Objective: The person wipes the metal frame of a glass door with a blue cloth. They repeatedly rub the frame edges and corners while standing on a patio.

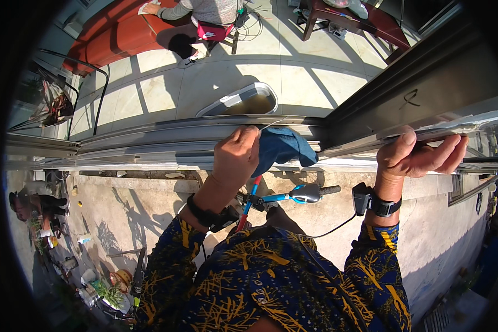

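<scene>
My left hand (237,151) pinches a thin, light-coloured strip or tool that pokes out past the fingertips over the window track (170,135). A blue cloth (283,149) hangs just right of those fingers, draped over the metal sill; whether the hand also grips it is hard to tell. My right hand (419,155) rests palm up with its fingers around the lower edge of the upright metal frame (398,95), which bears a dark mark. Nothing is seen in its fingers besides that edge.
Beyond the sill lies a grey tub (269,93) of murky water. A person (216,16) sits by a red sofa (120,37), near a dark wooden table (315,20). On my side, a blue and red bicycle (280,198) stands below the sill; potted plants (110,292) are at lower left.
</scene>
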`<state>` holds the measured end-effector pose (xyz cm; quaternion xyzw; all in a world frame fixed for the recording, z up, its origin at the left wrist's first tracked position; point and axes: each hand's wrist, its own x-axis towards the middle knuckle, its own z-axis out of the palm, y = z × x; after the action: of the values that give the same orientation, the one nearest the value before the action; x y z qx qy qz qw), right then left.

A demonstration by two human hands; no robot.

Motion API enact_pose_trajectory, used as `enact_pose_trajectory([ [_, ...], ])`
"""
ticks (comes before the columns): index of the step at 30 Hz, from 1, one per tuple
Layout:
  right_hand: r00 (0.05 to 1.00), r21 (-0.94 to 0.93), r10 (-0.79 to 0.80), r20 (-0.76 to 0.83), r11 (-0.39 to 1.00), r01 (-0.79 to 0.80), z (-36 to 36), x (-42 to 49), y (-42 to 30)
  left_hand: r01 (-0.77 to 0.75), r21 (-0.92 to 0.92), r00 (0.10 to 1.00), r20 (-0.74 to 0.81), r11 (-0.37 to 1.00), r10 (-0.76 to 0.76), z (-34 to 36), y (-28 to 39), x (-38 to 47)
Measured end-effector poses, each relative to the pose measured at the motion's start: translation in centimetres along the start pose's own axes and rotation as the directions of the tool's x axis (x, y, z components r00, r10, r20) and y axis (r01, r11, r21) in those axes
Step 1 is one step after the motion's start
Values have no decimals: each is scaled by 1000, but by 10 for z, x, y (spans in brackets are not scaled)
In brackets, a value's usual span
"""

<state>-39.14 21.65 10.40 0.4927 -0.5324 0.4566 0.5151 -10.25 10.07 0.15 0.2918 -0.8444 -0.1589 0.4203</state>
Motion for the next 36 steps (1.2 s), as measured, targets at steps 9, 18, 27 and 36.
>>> enact_pose_trajectory([
  [9,846,394,-50,532,898,-194,-69,-8,-75,-211,206,975,-21,955,220,5,-11,-12],
  [18,305,-85,199,931,933,-349,-22,-149,-120,-234,195,972,14,953,236,3,-8,-14],
  [27,490,54,408,770,724,-688,-4,-52,-143,-10,67,963,-267,998,27,-38,-25,1],
  [36,395,145,302,868,605,-783,19,-72,-138,-62,-23,977,-207,998,56,-44,-30,-2],
])
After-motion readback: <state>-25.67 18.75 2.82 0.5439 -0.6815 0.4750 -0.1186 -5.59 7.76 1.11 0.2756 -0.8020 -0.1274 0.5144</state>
